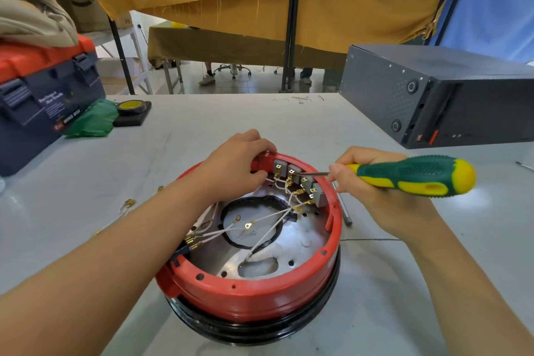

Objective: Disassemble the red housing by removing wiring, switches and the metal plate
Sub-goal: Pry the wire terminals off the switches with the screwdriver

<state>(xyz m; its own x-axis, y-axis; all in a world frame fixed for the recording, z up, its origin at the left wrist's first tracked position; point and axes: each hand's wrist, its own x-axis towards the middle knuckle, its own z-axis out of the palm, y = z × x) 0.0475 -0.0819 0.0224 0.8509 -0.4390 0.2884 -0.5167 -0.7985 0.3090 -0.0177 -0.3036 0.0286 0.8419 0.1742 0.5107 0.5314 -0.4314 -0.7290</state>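
The red housing (254, 292) sits on the table (202, 124) right in front of you, open side up, with the metal plate (219, 257) and white wires (268, 222) inside. Your left hand (237, 165) curls over the far rim, fingers gripping it beside the grey switches (294, 176). Your right hand (372, 182) grips the screwdriver (410, 176), its tip at the switches. A toolbox (43, 101) stands far left.

A red housing (254, 295) is seen above a black base (260, 329). White wires (268, 218) with gold terminals are attached to grey switches (294, 172). A green-and-yellow screwdriver (413, 175) is held. A silver metal plate (213, 254) is visible.
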